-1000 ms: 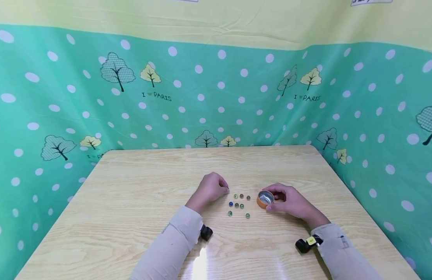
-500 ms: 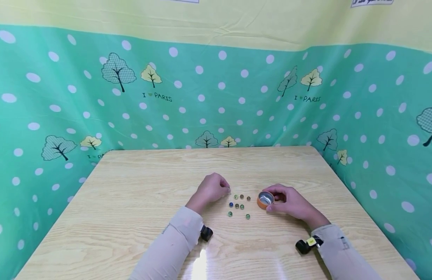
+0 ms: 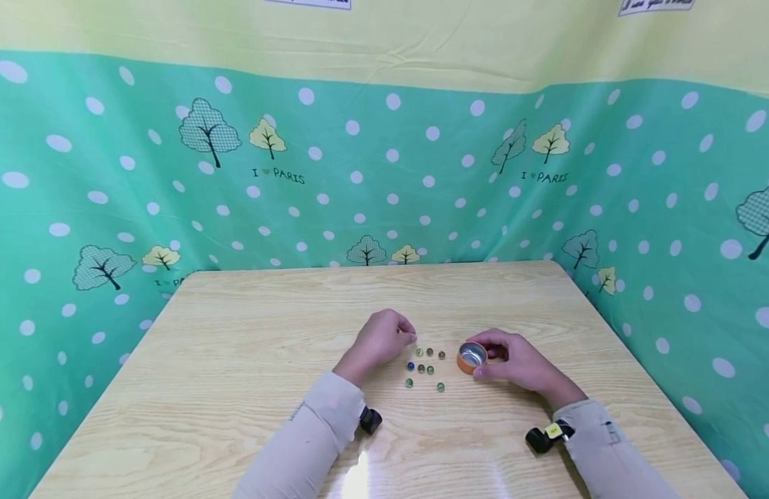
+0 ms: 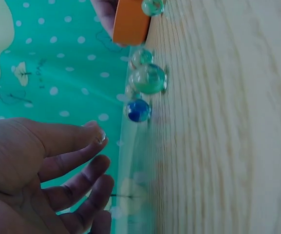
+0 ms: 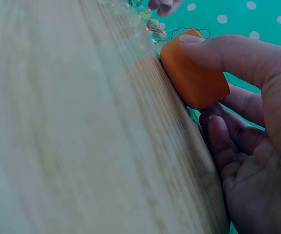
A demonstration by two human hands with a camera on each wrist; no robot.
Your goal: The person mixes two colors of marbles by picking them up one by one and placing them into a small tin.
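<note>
See left hand shifted slightly toward right hand since last frame, with thumb and forefinger tips close together; can't tell if pinching anything. Same 8 marbles between hands. Same right-hand grip, curled round orange tin.

orange tin partly beyond the left wrist view's top edge

Left of the orange tin, your left hand brings thumb and forefinger together, the other fingers loosely bent. Your right hand grips the tin's right side, thumb nearest you, fingers beyond.
</note>
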